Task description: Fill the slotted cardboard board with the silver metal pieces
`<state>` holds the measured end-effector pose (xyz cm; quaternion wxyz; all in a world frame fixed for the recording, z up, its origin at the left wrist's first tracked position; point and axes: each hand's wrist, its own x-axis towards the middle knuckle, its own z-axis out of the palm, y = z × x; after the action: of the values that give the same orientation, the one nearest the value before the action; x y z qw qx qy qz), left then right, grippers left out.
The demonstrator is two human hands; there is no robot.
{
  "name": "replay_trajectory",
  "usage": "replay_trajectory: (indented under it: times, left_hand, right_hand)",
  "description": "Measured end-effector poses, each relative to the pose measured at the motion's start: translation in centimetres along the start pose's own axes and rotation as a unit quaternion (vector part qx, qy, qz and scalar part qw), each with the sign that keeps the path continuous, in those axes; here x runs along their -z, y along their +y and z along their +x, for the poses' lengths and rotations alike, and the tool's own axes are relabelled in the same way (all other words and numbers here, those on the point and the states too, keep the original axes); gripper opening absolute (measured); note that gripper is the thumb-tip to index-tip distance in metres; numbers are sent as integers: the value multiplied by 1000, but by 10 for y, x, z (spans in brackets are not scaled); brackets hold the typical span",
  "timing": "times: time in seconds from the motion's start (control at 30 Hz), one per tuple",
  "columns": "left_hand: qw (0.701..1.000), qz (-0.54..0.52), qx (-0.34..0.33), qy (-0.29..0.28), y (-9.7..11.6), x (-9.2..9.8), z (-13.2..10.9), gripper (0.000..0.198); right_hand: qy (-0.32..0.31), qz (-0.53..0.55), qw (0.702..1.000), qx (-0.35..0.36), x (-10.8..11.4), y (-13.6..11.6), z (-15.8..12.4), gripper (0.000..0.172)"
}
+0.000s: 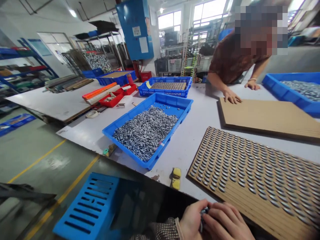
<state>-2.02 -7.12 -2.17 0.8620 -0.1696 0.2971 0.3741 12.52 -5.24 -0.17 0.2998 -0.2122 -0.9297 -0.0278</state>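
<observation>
At the lower edge of the view, my left hand (191, 218) is cupped around several small shiny metal pieces (203, 213). My right hand (226, 221) closes over them from the other side, its curled fingers against the pieces. Just beyond my hands lies a brown board (265, 203), with rows of oval silver metal pieces (240, 160) covering most of it. Its near strip shows bare wood grain. To the left stands a blue tray (186, 105) holding a large heap of loose metal pieces (147, 131).
A co-worker (230, 63) leans over the far side, one hand on a stack of plain boards (270, 116). Another blue tray (272, 81) stands at right. Yellow blocks (176, 178) lie by the table edge. A blue slotted stool (87, 203) is below, left.
</observation>
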Motion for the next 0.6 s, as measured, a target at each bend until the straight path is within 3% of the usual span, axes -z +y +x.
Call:
replay_trajectory:
  times: [0.1, 0.23, 0.4, 0.6]
  left_hand:
    - [997, -39, 57, 23, -5, -7, -6, 22]
    - [992, -80, 82, 55, -12, -6, -3, 26]
    - [997, -38, 30, 58, -22, 2, 6, 17]
    - [988, 145, -42, 44, -22, -5, 6, 12]
  right_hand:
    - [31, 49, 996, -74, 0, -9, 0, 16]
    - [22, 94, 988, -124, -5, -18, -9, 15]
    - [9, 120, 977, -174, -5, -18, -23, 19]
    - [61, 135, 952, -266, 3, -8, -40, 18]
